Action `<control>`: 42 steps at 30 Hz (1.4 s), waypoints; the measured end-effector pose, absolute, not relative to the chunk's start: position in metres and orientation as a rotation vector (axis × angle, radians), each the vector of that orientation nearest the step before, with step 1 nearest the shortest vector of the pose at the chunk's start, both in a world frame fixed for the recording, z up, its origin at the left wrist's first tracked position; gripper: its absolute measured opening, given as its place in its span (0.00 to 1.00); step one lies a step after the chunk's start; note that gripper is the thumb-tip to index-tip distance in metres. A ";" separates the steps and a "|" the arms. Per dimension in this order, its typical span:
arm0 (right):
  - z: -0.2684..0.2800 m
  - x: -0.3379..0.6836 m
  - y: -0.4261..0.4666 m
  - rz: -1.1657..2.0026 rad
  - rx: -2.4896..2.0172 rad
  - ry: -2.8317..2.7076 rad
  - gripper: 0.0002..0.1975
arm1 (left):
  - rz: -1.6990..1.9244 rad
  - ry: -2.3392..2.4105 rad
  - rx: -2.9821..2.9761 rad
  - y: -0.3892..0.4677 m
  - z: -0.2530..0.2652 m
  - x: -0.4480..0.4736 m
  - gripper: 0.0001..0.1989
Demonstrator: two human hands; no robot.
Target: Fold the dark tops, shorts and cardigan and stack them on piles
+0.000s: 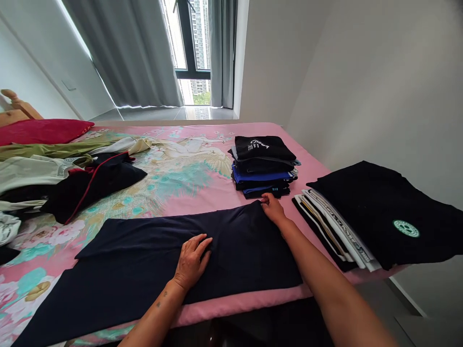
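Note:
A dark navy garment (pixel 144 255) lies spread flat along the near side of the bed, its right end close to the stacks of clothes; its exact kind is hard to make out. My left hand (pixel 192 259) rests on top of the cloth near its middle, fingers extended and slightly bent. At the far right corner of the garment, my right hand (pixel 272 208) pinches the edge between thumb and fingers. Just beyond that hand stands a neat stack of folded clothes (pixel 265 166), with a black printed piece on top.
Right of my right arm, another folded stack (pixel 325 229) sits under a black garment with a green round badge (pixel 407 228). Loose clothes (pixel 97 180) are heaped on the left. A red pillow (pixel 43 130) lies beyond them on the floral bedsheet (pixel 181 168).

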State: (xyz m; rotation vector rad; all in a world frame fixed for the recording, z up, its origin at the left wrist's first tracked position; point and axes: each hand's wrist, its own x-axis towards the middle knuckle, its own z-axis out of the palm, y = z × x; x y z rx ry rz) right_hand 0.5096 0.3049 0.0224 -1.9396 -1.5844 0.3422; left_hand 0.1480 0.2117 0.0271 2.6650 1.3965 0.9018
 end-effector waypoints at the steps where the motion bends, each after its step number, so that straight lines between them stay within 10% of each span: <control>1: 0.026 0.510 0.307 0.324 -1.910 -1.663 0.18 | 0.896 1.398 2.670 0.212 0.027 0.148 0.17; 35: 0.008 0.528 0.305 0.104 -1.904 -1.606 0.08 | 0.947 1.292 1.859 0.149 0.125 0.252 0.11; 42: 0.008 0.526 0.303 0.065 -1.924 -1.572 0.09 | 0.669 1.099 2.092 0.121 0.079 0.267 0.08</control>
